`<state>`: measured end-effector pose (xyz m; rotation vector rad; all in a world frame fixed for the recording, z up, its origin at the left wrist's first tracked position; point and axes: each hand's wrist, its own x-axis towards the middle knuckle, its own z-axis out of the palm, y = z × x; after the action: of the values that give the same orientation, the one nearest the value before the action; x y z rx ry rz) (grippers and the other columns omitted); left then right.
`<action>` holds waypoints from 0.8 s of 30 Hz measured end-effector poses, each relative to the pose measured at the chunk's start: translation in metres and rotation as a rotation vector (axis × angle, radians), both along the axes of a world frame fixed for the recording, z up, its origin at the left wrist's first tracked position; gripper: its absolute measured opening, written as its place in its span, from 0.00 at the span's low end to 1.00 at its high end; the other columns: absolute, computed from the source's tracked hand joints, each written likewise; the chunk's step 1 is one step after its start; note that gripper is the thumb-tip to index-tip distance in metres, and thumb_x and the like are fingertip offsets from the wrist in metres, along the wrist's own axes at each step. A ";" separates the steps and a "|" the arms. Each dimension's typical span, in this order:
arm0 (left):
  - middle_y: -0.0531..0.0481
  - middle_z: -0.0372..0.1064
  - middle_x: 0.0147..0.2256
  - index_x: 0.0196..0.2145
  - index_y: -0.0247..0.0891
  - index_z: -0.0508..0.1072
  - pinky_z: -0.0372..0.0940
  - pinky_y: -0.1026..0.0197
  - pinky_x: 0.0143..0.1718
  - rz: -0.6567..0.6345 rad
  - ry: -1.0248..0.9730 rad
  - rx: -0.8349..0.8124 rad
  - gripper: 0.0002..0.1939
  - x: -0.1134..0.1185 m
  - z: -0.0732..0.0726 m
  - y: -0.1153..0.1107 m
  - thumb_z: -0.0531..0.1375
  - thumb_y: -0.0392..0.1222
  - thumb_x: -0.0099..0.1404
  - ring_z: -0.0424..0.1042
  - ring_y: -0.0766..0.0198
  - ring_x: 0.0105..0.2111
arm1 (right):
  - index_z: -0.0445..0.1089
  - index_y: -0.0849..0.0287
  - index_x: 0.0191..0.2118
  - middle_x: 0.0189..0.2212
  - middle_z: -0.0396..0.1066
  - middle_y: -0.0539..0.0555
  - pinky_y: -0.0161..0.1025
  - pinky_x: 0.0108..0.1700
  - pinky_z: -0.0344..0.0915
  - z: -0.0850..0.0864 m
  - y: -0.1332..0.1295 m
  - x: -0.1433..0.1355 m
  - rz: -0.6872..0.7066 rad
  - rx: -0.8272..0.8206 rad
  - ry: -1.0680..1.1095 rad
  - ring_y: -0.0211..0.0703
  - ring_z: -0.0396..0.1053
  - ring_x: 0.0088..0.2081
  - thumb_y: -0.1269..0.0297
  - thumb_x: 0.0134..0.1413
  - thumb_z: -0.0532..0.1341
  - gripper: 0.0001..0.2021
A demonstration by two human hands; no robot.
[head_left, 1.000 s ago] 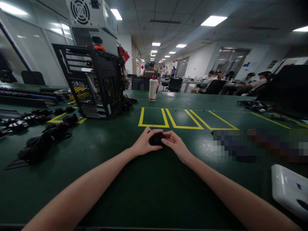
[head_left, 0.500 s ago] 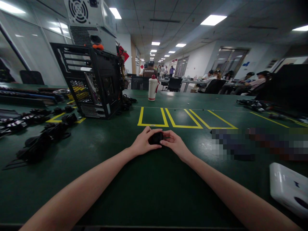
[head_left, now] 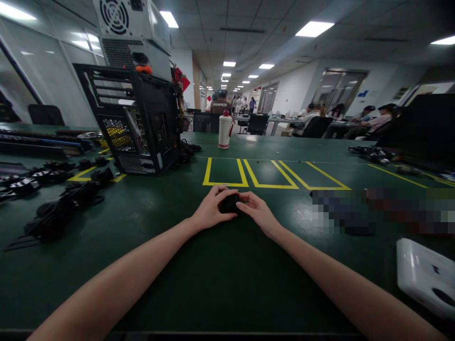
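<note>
A small dark rounded object [head_left: 228, 203] is between my two hands, low over the green table [head_left: 227, 274] or on it. My left hand [head_left: 212, 207] wraps round its left side, fingers over the top and thumb along the near side. From the right, my right hand [head_left: 258, 212] touches it with bent fingers and thumb close together. Just beyond the hands, yellow tape outlines [head_left: 225, 184] mark the table top.
A black computer case [head_left: 156, 128] stands at the left, beside black cables [head_left: 67, 203]. A white bottle [head_left: 224, 130] is farther back. At the right lie a white device [head_left: 423, 274] and blurred dark items [head_left: 344, 215]. People sit in the background.
My right fingers have closed in slightly on the dark object, which looks a little turned. My left hand has barely moved.
</note>
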<state>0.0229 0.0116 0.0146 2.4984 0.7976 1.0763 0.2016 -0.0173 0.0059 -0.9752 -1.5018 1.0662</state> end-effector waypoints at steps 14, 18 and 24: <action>0.50 0.61 0.51 0.52 0.46 0.56 0.57 0.50 0.52 -0.047 0.029 0.011 0.31 -0.001 0.001 0.000 0.62 0.41 0.51 0.61 0.58 0.51 | 0.64 0.55 0.41 0.40 0.67 0.51 0.43 0.48 0.62 0.001 0.000 0.001 0.044 -0.039 -0.005 0.40 0.66 0.42 0.67 0.42 0.63 0.17; 0.50 0.61 0.51 0.52 0.46 0.56 0.58 0.52 0.52 -0.032 0.036 0.024 0.31 0.000 0.000 0.001 0.62 0.43 0.51 0.61 0.59 0.51 | 0.64 0.55 0.43 0.40 0.67 0.52 0.44 0.50 0.60 -0.003 0.003 0.001 -0.020 -0.035 -0.028 0.41 0.66 0.44 0.63 0.45 0.61 0.15; 0.49 0.62 0.50 0.52 0.45 0.57 0.58 0.52 0.52 -0.018 0.029 0.038 0.31 0.001 0.000 0.000 0.62 0.42 0.51 0.61 0.58 0.50 | 0.64 0.56 0.42 0.40 0.68 0.52 0.45 0.50 0.60 -0.004 0.003 0.001 0.016 -0.068 0.001 0.41 0.66 0.44 0.65 0.42 0.62 0.17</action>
<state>0.0238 0.0120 0.0151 2.5530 0.7677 1.0611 0.2026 -0.0138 0.0022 -1.0109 -1.4836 1.1352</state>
